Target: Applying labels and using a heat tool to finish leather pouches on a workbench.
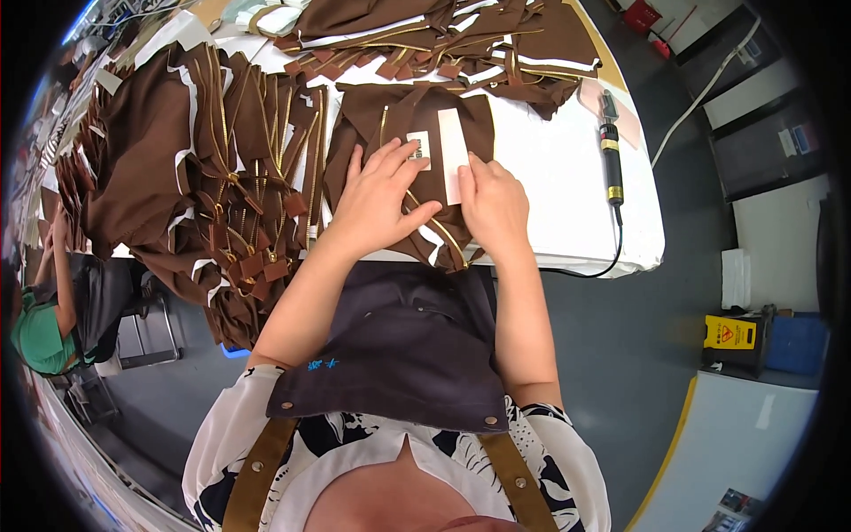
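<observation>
We press both hands flat, fingers spread, gripping nothing: left hand (pixel 379 197) and right hand (pixel 493 206) on brown fabric (pixel 417 111). The white bench (pixel 567 186) stands over grey floor (pixel 656 319), with a black tool (pixel 611 160) lying right.

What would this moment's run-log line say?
left hand flat on brown fabric piece | right hand pressing white strip | zipper pile at left | black tool at right

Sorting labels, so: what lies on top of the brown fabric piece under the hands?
A white rectangular strip, a small white printed tag and both hands lie on it; fabric beneath the palms is covered.
</observation>
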A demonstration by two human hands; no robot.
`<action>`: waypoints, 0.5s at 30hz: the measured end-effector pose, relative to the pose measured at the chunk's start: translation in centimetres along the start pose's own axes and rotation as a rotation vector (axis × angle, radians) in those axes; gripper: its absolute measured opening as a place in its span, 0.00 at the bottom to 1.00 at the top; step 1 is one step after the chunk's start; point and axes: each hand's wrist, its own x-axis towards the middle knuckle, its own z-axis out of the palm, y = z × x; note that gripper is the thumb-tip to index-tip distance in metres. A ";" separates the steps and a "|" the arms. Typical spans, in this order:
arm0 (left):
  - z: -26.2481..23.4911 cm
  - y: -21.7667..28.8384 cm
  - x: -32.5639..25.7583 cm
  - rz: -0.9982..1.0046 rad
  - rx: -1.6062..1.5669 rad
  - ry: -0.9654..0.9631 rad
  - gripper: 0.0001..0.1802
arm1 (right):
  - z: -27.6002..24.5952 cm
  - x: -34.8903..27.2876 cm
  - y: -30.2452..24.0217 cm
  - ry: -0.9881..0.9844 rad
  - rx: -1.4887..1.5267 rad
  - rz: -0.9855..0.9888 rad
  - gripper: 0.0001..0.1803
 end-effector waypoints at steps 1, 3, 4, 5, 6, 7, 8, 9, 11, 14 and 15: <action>0.0 0.0 0.0 0.006 -0.005 0.008 0.35 | -0.5 -0.3 1.1 0.077 0.100 -0.071 0.20; -0.1 -0.1 0.0 0.000 -0.025 0.001 0.33 | -2.1 -1.1 1.0 0.184 0.025 -0.110 0.29; -0.3 -0.2 0.0 -0.006 -0.027 -0.004 0.33 | -3.0 -1.8 0.7 0.178 0.027 -0.109 0.29; -0.5 -0.3 -0.1 -0.013 -0.026 -0.026 0.33 | -3.7 -2.4 0.5 -0.017 0.029 -0.005 0.31; -0.7 0.0 0.1 -0.011 -0.029 -0.049 0.33 | -4.2 -2.9 0.6 -0.208 0.024 0.107 0.33; -0.9 0.3 0.2 -0.014 -0.040 -0.079 0.33 | -4.1 -3.3 0.3 -0.239 -0.007 0.093 0.32; -1.0 0.6 0.3 -0.011 -0.045 -0.082 0.33 | -3.8 -4.0 -0.2 -0.190 -0.004 0.032 0.30; -1.1 1.0 0.4 0.001 0.026 -0.110 0.33 | -3.5 -4.3 -0.3 -0.160 0.047 0.002 0.29; -1.2 1.6 0.7 0.021 0.119 -0.143 0.32 | -3.5 -4.6 0.4 -0.129 0.093 -0.027 0.27; -1.5 1.5 0.3 0.010 0.202 -0.173 0.32 | -4.6 -3.5 1.7 -0.054 0.137 0.076 0.25; -1.4 1.7 0.3 0.009 0.201 -0.171 0.32 | -5.3 -3.2 1.7 -0.050 0.092 0.093 0.25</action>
